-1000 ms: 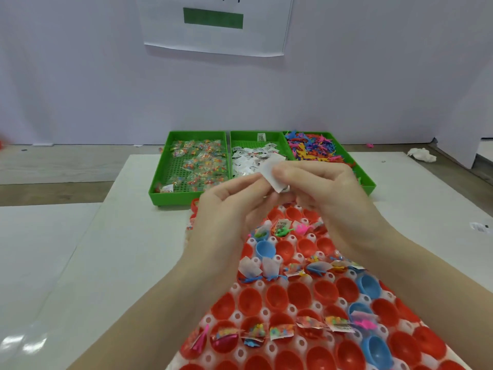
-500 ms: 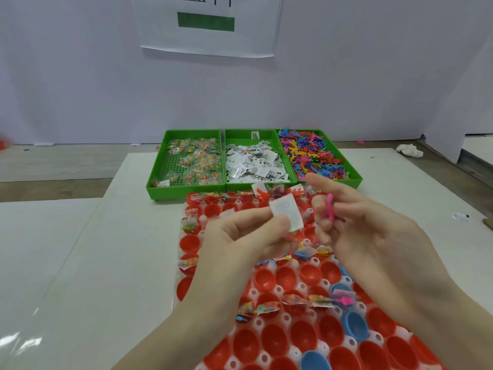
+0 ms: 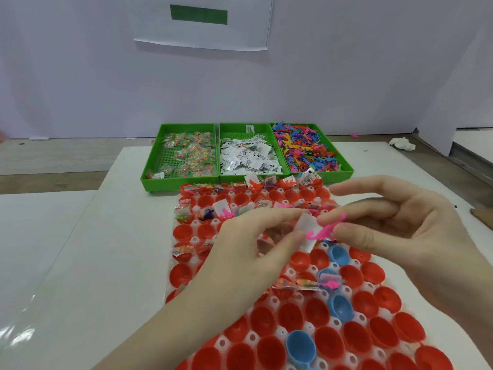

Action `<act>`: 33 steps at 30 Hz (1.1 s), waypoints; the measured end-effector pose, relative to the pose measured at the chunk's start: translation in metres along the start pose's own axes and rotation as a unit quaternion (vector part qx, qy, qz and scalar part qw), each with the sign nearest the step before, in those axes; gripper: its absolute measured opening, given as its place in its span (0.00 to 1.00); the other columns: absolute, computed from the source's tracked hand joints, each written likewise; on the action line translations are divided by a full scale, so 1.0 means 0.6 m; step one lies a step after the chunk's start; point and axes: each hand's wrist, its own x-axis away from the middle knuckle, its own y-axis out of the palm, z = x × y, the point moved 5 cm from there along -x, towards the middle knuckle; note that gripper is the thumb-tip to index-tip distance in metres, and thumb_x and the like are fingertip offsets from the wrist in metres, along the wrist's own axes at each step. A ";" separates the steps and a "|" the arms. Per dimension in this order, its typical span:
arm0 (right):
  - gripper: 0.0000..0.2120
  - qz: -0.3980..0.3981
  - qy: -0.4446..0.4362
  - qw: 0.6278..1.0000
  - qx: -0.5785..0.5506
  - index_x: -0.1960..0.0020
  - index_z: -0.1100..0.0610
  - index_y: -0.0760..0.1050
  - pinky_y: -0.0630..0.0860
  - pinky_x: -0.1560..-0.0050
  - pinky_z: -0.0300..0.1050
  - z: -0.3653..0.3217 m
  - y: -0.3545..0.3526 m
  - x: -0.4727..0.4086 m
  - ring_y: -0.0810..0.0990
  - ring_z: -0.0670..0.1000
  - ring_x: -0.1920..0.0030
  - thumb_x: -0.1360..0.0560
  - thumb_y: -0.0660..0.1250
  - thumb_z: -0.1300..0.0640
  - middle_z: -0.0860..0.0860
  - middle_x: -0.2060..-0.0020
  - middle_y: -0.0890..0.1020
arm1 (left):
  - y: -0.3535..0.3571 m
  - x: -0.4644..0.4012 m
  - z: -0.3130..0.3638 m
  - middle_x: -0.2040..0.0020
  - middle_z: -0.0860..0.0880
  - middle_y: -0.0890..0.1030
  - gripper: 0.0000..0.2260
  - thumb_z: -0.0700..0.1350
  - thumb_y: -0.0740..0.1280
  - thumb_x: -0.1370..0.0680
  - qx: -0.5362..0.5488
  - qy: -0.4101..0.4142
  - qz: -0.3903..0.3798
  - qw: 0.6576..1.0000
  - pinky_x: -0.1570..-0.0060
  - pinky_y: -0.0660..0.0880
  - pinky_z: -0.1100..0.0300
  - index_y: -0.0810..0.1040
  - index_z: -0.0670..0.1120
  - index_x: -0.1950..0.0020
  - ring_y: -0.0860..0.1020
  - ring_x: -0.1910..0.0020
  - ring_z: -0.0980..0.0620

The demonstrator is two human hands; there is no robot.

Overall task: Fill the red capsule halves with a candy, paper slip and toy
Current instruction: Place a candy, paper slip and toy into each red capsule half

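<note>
Over the middle of the capsule tray, the left hand pinches a paper slip and the right hand pinches a pink toy; so crowded together, either might slip into the wrong cup.

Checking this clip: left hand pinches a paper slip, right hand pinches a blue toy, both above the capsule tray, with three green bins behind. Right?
Not quite. The toy in the right hand is pink, not blue, as the head view shows. The rest holds: the left hand pinches the paper slip, both above the capsule tray, with three green bins behind.
</note>
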 end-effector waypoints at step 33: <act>0.13 0.018 0.049 0.928 0.368 0.59 0.56 0.80 0.69 0.56 0.25 0.147 -0.084 0.036 0.77 0.38 0.61 0.31 0.67 0.74 0.44 0.63 0.79 | 0.050 -0.043 -0.027 0.62 0.60 0.79 0.04 0.42 0.67 0.25 -0.161 0.052 0.008 0.985 0.57 0.72 0.71 0.82 0.47 0.54 0.76 0.59 0.62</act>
